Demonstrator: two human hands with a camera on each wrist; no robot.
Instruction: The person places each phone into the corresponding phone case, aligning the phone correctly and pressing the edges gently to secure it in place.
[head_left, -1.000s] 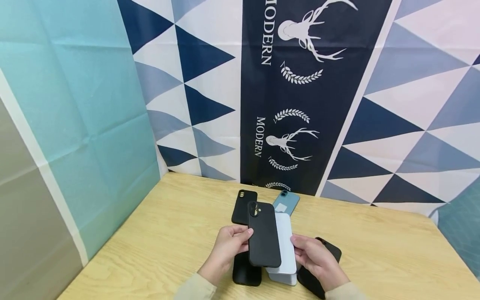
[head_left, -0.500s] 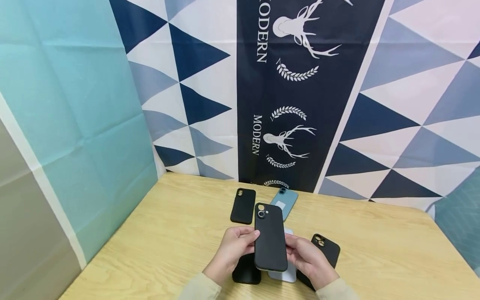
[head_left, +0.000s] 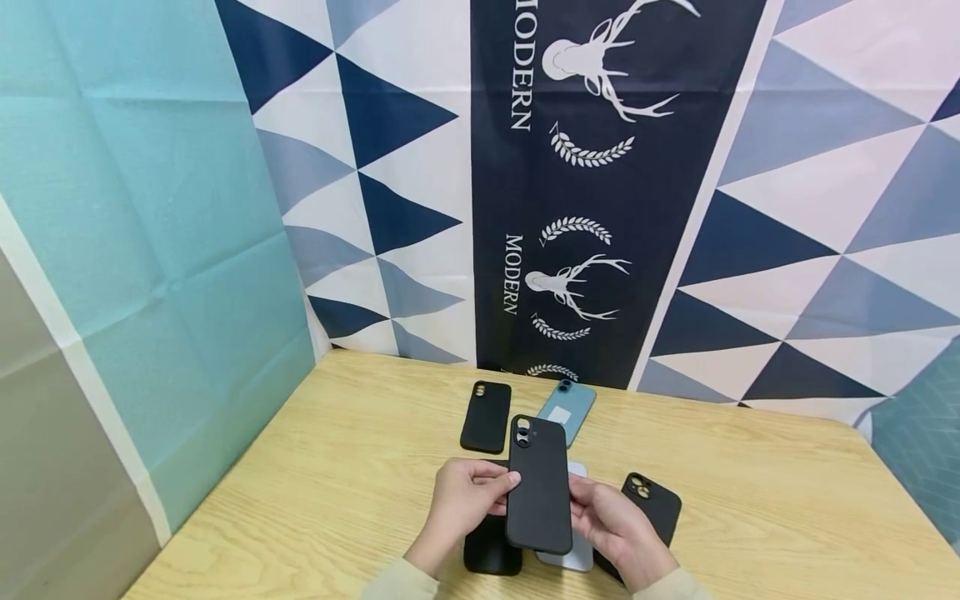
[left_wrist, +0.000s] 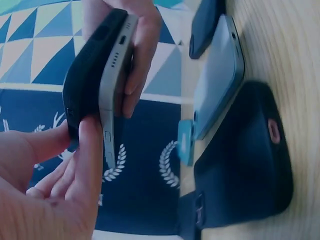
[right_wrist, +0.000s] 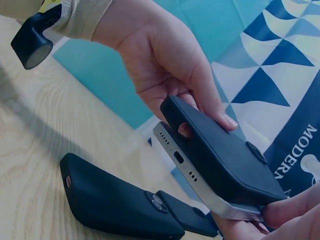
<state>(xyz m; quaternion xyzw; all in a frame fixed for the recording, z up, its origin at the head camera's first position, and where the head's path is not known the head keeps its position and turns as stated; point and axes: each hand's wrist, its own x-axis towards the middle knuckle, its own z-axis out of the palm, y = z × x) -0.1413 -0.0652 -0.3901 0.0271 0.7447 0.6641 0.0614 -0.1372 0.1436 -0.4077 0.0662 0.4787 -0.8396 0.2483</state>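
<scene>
My left hand [head_left: 463, 500] pinches a black phone case [head_left: 538, 492] by its left edge, thumb on the back. Behind the case, my right hand [head_left: 615, 517] holds a silver-edged phone [right_wrist: 200, 185] by its side. Case and phone lie nearly parallel above the table, and in the right wrist view a narrow gap shows between them at the charging-port end. Part of the phone's camera shows through the case's cutout. Most of the phone's back is hidden by the case.
Around the hands lie a black case [head_left: 486, 417], a blue phone [head_left: 568, 408] with a white label, a white phone [head_left: 577, 557], another black case [head_left: 491, 550] and a black case [head_left: 654, 507] partly under the right hand. Patterned cloth [head_left: 405, 125] hangs behind the wooden table [head_left: 360, 467].
The phone, which stuck out right of the case, has moved left behind it. The camera now shows in the cutout. The case has shifted slightly right in the head view.
</scene>
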